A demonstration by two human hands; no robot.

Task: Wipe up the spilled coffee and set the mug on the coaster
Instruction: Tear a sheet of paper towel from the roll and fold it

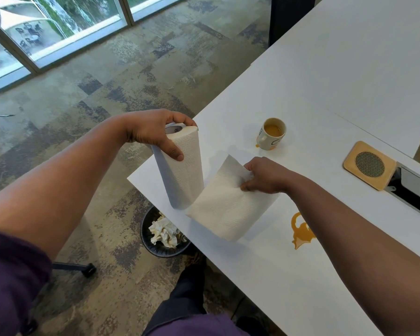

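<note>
- Count: 1 mug [271,133], 1 coaster [369,165], 1 paper towel roll [180,170], 1 loose sheet [228,209], 2 coffee spots on white bench [337,76]: big spill [302,232], small drip [257,145] at mug base.
- Left hand [153,134] grips roll top, roll upright near bench corner.
- Right hand [264,175] pinches sheet's upper edge w/ fingers; sheet beside roll.
- Mug beyond right hand, apart; coaster well to its right; spill under right forearm.
- Mug holds coffee; bin [148,238] on floor holds crumpled paper [164,232].

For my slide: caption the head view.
Left hand holds roll, right hand pulls sheet; spill unwiped.
</note>
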